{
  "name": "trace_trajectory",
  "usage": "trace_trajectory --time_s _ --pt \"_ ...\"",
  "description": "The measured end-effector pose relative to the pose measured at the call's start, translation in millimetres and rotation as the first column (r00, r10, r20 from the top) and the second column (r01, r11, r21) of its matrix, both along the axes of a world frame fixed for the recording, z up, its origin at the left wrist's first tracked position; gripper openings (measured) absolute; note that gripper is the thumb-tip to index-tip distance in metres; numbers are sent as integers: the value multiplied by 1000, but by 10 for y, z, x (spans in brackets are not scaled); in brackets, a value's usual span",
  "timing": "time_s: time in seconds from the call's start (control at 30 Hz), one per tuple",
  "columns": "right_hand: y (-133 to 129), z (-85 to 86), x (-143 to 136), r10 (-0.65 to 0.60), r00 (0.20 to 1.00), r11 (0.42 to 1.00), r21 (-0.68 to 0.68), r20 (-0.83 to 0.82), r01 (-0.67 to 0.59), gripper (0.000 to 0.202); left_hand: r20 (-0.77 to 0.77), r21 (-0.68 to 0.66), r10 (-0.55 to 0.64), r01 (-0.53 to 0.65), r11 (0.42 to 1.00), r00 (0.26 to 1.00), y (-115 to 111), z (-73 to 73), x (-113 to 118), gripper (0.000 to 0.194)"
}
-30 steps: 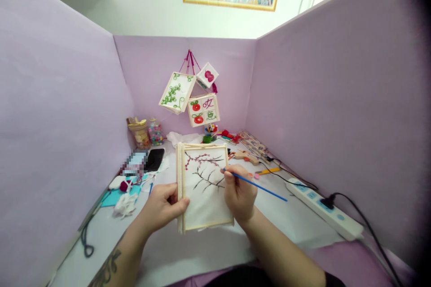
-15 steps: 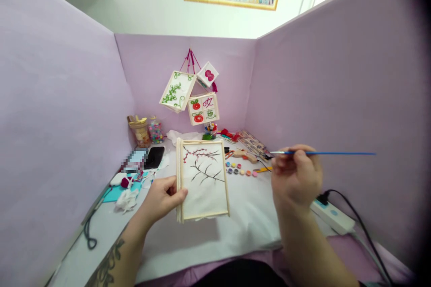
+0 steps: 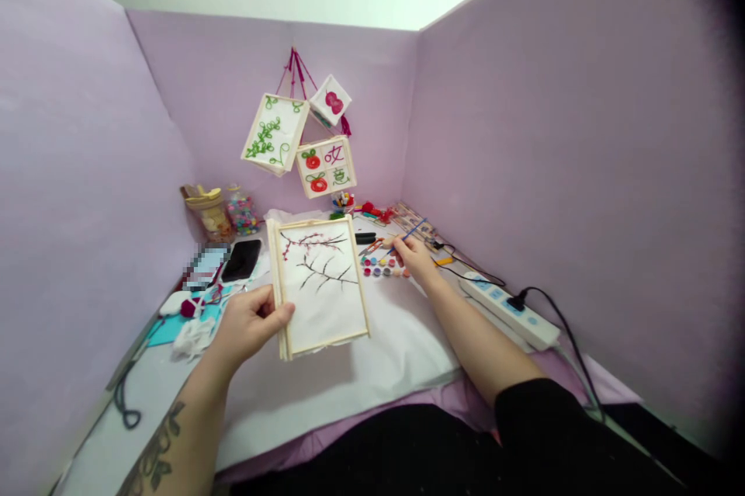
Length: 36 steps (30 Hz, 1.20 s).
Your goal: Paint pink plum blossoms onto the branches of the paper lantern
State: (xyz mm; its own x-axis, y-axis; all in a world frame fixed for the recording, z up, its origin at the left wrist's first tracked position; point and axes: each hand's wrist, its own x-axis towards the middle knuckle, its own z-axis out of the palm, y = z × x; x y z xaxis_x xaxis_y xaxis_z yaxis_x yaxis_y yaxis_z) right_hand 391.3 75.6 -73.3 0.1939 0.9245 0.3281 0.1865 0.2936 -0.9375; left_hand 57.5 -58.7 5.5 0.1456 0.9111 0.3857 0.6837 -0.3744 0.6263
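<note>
My left hand (image 3: pixel 256 324) grips the left edge of a wood-framed white panel (image 3: pixel 323 310), thumb on its face, holding it tilted above the table. Dark branches with small pink-red blossoms are painted on its upper half. My right hand (image 3: pixel 412 257) is closed on a thin blue paintbrush (image 3: pixel 415 229), over by the paint pots (image 3: pixel 384 272) beyond the panel's right side. The handle points up and to the right. The brush tip is too small to make out against the pots.
Decorated frames (image 3: pixel 275 133) hang on the back partition. To the left lie a black phone (image 3: pixel 241 260), crumpled tissue (image 3: pixel 194 338) and jars (image 3: pixel 210 216). A power strip (image 3: pixel 512 313) with a black cable lies on the right. Pliers and sticks (image 3: pixel 416 220) are behind the paints.
My right hand has moved forward and left with the paintbrush, from beside the panel to the paint pots. My left hand still holds the panel. The view has shifted right and down.
</note>
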Motion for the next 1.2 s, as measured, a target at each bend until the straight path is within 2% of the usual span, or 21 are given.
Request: trace_trajectory --time_s 0.17,0.33,0.53,1.0,1.2 --pt "37 -91 -50 19 992 999 40 122 -24 22 -2 13 0 0 1000 1000 14 -32 -28 42" --pt "53 -128 -87 59 966 989 114 250 -90 14 2 0 -3 3 1000 1000 -9 27 3 41" --pt "59 -170 -119 75 939 984 129 335 -124 13 12 -16 -10 10 1000 1000 -34 94 57 40" --pt "271 -319 -167 -58 957 998 45 283 47 30 -4 -3 -14 13 1000 1000 -23 65 30 41" --pt "356 -341 -162 -101 956 995 4 277 104 28 -12 1 -14 14 1000 1000 -16 55 23 41"
